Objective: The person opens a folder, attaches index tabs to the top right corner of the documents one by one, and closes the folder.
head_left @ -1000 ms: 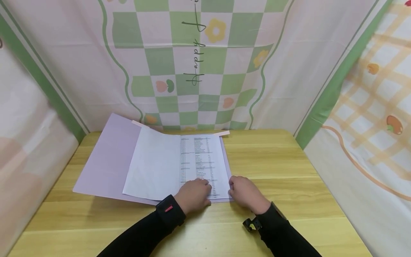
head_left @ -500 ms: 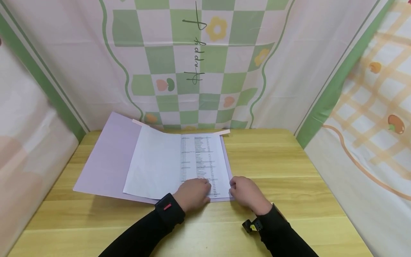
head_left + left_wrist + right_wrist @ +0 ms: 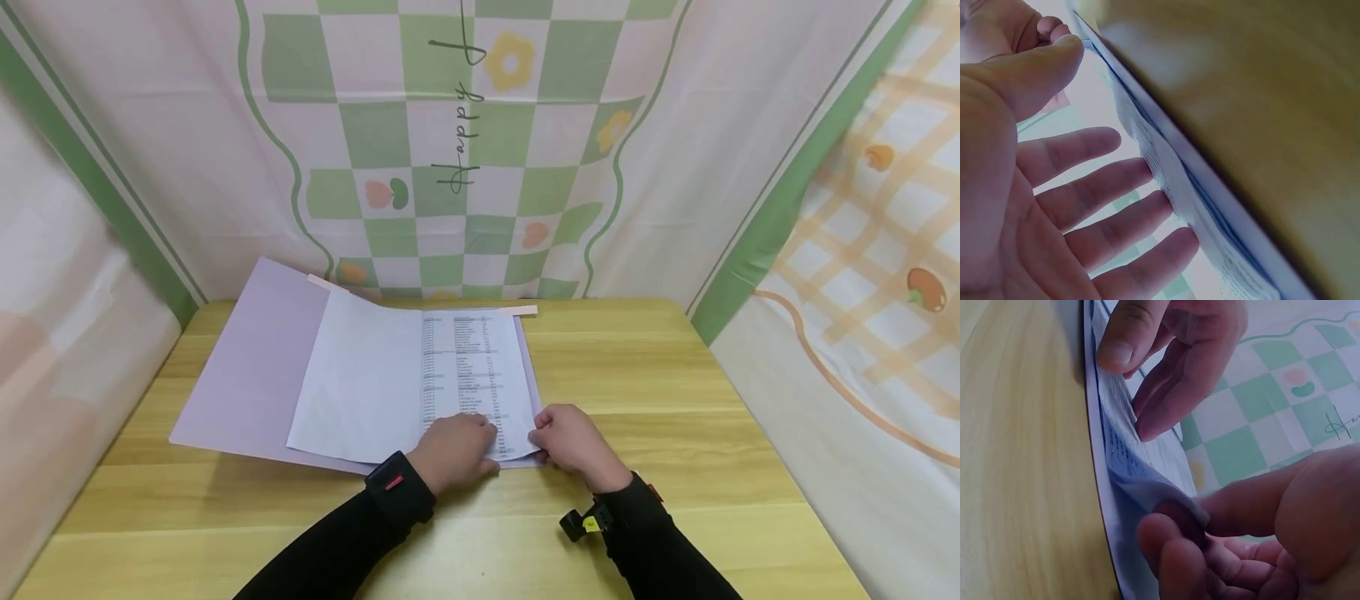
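A lilac folder (image 3: 232,367) lies open on the table in the head view. White sheets are inside: a blank page (image 3: 356,383) is turned to the left, and a printed page (image 3: 472,358) with rows of text faces up on the right. My left hand (image 3: 453,450) rests its fingertips on the lower part of the printed page; the left wrist view shows its fingers (image 3: 1104,197) spread and nearly straight. At the page's lower right corner, my right hand (image 3: 576,443) pinches the sheet between thumb and fingers. That corner (image 3: 1160,490) curls up off the folder in the right wrist view.
Wooden tabletop (image 3: 630,367) extends right of the folder and in front of it. Pale pink strips (image 3: 519,311) stick out at the folder's top edge. A patterned cloth (image 3: 465,150) hangs behind the table, with more cloth at both sides.
My right hand has shifted slightly left and up, and the page's lower right corner now lifts in its grip. The left hand stays almost in place.
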Demonstrator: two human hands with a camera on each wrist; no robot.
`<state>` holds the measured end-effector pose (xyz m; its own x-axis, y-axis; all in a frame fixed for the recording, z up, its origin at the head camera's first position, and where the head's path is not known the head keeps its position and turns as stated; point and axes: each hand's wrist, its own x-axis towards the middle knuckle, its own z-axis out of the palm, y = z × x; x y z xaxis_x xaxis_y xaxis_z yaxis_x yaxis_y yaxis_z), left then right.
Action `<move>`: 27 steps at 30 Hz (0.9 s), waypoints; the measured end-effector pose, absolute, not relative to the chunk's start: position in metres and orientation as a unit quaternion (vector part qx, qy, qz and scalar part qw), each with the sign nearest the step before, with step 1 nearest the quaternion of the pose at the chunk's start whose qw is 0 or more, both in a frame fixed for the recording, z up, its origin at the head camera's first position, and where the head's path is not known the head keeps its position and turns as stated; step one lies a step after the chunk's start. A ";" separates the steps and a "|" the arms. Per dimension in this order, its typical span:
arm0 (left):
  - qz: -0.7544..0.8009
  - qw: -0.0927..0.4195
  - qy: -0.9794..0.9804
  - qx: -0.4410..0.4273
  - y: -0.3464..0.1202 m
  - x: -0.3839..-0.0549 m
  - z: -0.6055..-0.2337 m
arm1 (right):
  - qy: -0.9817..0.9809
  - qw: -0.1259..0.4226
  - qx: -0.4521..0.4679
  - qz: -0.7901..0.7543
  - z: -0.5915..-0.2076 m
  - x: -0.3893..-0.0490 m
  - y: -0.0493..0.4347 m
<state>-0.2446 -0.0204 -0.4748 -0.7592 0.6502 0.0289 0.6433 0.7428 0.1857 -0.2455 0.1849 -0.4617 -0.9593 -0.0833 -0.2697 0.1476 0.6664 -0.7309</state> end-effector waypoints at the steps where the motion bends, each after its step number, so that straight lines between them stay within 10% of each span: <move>1: 0.095 0.018 0.933 0.346 -0.020 -0.244 -0.475 | 0.899 0.142 0.021 -0.414 -0.462 -0.246 0.185; 27: 0.069 0.007 0.944 0.322 -0.010 -0.245 -0.473 | 0.891 0.105 0.040 -0.441 -0.463 -0.249 0.186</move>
